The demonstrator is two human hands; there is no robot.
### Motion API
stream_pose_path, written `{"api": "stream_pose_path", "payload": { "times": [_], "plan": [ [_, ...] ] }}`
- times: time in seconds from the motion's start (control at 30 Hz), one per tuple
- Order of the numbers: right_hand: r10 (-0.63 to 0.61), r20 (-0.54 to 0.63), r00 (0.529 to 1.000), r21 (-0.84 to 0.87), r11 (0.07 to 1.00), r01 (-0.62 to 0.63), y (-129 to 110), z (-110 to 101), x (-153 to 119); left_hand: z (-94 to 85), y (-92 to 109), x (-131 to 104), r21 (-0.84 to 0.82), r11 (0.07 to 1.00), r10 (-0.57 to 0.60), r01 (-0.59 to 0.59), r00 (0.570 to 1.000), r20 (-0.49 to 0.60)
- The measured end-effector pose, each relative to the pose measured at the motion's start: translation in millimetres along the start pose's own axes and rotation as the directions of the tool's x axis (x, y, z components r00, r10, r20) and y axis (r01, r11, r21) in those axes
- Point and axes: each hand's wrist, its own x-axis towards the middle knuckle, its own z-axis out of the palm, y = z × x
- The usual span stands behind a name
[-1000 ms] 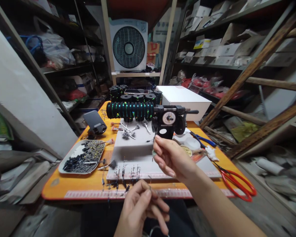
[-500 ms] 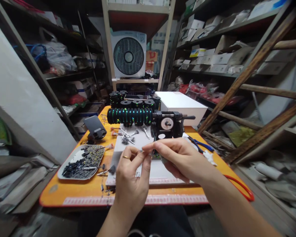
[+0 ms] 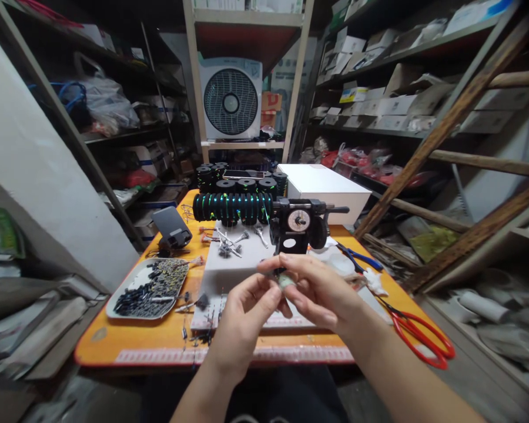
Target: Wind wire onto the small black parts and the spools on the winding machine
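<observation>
Though small, pale object (image 3: 286, 281) in grip of right hand (image 3: 320, 288), beside left hand (image 3: 245, 308).

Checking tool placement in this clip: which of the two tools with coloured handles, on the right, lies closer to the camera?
The scissors, with big looped red handles. The blue-handled pliers lie farther back, towards the white box.

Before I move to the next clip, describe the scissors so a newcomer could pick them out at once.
Find the orange table, then its right-hand edge, beyond the right hand. The scissors lie there, big loops jutting past the edge. Their red handles set them apart from the blue-handled tool farther back.
</observation>
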Motion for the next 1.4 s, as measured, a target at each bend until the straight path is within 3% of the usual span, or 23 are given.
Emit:
{"api": "stream_pose_path", "payload": {
  "times": [0.1, 0.3, 0.67, 1.4],
  "plan": [
    [0.04, -0.009, 0.999, 0.106, 0.994, -0.039, 7.7, -2.1, 8.4, -1.4, -4.3, -1.4, -0.133, 0.989, -0.068, 0.07, 0.997, 0.023],
    [0.092, -0.064, 0.994, 0.119, 0.989, -0.084, 18.9, -2.5, 19.5, -6.3, -25.6, -17.0, -0.265, 0.954, -0.164, 0.142, 0.984, -0.063],
    [0.095, -0.074, 0.993, 0.106, 0.991, -0.087, 19.7, -6.9, 19.1, -4.0, -44.2, -36.0, -0.471, 0.845, -0.268, 0.252, 0.963, 0.034],
    [0.069, -0.071, 0.995, 0.082, 0.995, -0.063, 33.7, -12.3, 6.2, -22.5, -57.1, -63.7, -0.52, 0.784, -0.295, 0.339, 0.94, 0.169]
  ]
}}
